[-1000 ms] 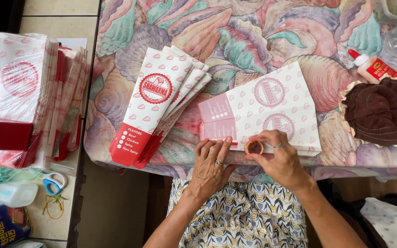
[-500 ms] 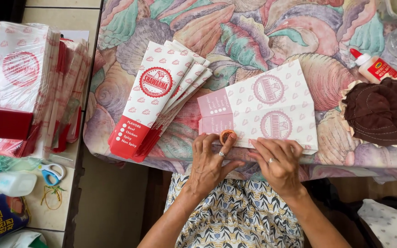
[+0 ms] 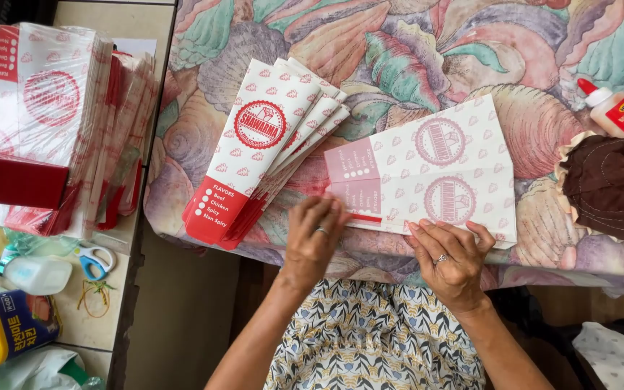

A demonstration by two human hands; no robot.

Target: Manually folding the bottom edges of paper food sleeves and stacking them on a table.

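Two hands pressing a flat printed paper sheet at the near edge of the surface.

The paper sheet (image 3: 427, 170) lies flat just right of a fanned stack of red-and-white sleeves (image 3: 261, 148). The left hand (image 3: 313, 242) presses its lower left corner, fingers curled down; the right hand (image 3: 453, 260) rests on its near edge, fingers spread, gripping nothing.

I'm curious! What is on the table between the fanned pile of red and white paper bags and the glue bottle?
In the head view, a flat printed paper sheet lies between the fanned bags and the glue bottle; both hands, left and right, press its near edge.
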